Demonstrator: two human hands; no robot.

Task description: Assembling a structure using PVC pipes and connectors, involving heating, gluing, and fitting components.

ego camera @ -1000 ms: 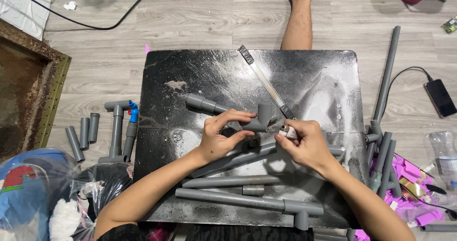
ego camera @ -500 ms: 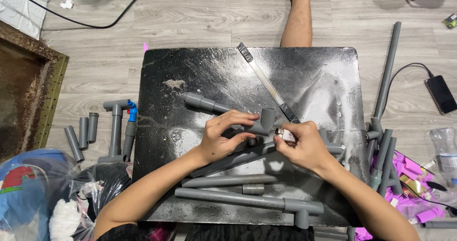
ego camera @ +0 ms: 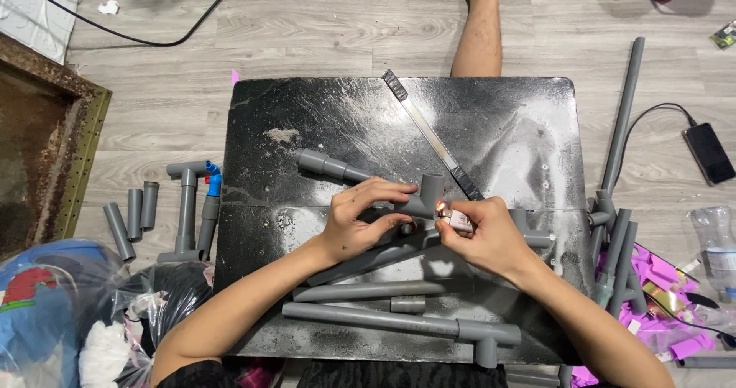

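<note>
My left hand (ego camera: 360, 223) grips a grey plastic pipe assembly with a tee fitting (ego camera: 429, 192) over a black board (ego camera: 307, 112). Its long arm (ego camera: 330, 166) runs up to the left. My right hand (ego camera: 487, 238) holds a small white lighter (ego camera: 458, 219), and a little flame (ego camera: 440, 206) burns right beside the tee. Both hands are close together near the middle of the board. Below them lie more grey pipes (ego camera: 368, 290), a short coupling (ego camera: 408, 304) and a long pipe with a tee end (ego camera: 399, 323).
A metal hacksaw blade (ego camera: 429, 135) lies diagonally on the board. Grey pipe pieces (ego camera: 186, 204) sit on the floor at left, more pipes (ego camera: 621, 127) at right. A phone (ego camera: 709, 152), pink scraps (ego camera: 675, 296), a plastic bottle (ego camera: 717, 242) and bags (ego camera: 69, 311) surround me. A bare leg (ego camera: 479, 27) stretches ahead.
My right hand has brought the lighter up to the tee fitting and a flame now burns there. The left hand has shifted its grip slightly on the pipe.
</note>
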